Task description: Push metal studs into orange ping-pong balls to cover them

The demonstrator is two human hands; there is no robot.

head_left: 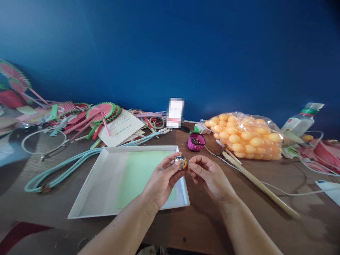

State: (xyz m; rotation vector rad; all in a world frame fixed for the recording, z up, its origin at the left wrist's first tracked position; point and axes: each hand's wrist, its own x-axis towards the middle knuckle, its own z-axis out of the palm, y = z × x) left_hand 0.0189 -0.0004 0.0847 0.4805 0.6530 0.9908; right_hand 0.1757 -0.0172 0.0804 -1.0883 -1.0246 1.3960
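My left hand [162,180] pinches a small ball [181,162], orange and partly covered in shiny silver, above the right edge of a white tray [95,193]. My right hand [209,175] is closed in a pinch right beside the ball, its fingertips touching or almost touching it; what it holds is too small to make out. A green sheet [135,173] lies in the tray. Just beyond the hands stands a small magenta cup [196,142] with tiny dark pieces inside.
A clear bag of orange balls [245,135] lies at the right, with wooden sticks [259,184] and white cords before it. A plastic bottle [301,122] lies far right. Pink and green paper fans [102,112], straws and teal cords [61,166] clutter the left.
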